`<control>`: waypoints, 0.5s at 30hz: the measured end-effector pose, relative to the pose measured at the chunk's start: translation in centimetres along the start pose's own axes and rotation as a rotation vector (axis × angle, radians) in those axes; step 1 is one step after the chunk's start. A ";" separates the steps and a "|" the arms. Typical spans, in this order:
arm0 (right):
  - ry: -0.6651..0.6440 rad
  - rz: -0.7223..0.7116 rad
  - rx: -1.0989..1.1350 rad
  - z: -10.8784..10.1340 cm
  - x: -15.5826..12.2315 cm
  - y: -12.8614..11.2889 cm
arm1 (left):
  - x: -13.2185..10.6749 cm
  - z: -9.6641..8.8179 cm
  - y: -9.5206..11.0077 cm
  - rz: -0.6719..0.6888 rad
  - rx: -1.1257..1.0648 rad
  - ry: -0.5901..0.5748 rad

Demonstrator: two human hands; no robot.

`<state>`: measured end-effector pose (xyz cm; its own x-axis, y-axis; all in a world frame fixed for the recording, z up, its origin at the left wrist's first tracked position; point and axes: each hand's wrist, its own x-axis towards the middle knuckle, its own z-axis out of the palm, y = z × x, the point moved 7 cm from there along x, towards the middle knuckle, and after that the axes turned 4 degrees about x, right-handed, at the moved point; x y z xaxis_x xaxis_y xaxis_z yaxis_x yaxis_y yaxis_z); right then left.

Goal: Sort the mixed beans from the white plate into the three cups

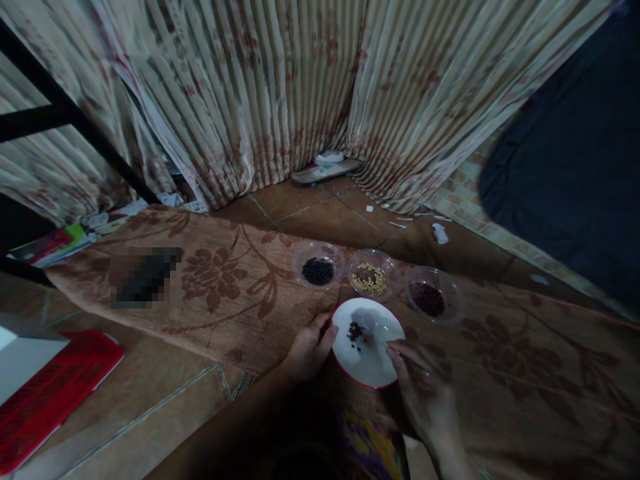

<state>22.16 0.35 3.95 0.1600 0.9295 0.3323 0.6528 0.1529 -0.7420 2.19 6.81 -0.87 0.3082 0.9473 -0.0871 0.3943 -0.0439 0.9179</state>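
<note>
A shallow white bowl with a red rim (367, 373) sits at the near edge of the cloth, a small cluster of dark beans (356, 333) in it. My left hand (311, 345) grips the bowl's left rim, thumb on top. My right hand (423, 387) is closed over the right rim, holding a thin shiny utensil (424, 373) whose tip is hard to make out. Behind the bowl stand three clear plastic bowls: one with black beans (317, 271), one with yellow beans (370, 280), and one with dark red beans (428, 299).
A brown flowered cloth (225, 320) covers the long surface; a blurred dark object (147, 277) lies on its left. A red basket (65, 373) stands at lower left. Beyond are striped curtains (280, 87), a skateboard (325, 172) and scraps on the tiled floor (345, 213).
</note>
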 end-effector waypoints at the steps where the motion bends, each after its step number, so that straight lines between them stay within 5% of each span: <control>1: -0.003 -0.022 -0.021 0.1 0.0 0.0 | 0.0 0.0 0.0 0.004 0.001 -0.001; 15: -0.015 -0.013 -0.024 0.7 0.0 0.5 | 0.0 0.1 0.0 0.007 -0.009 0.001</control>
<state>21.98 0.61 3.22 0.1405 0.9324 0.3330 0.6725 0.1570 -0.7233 2.25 6.78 -0.86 0.3097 0.9475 -0.0802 0.3845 -0.0476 0.9219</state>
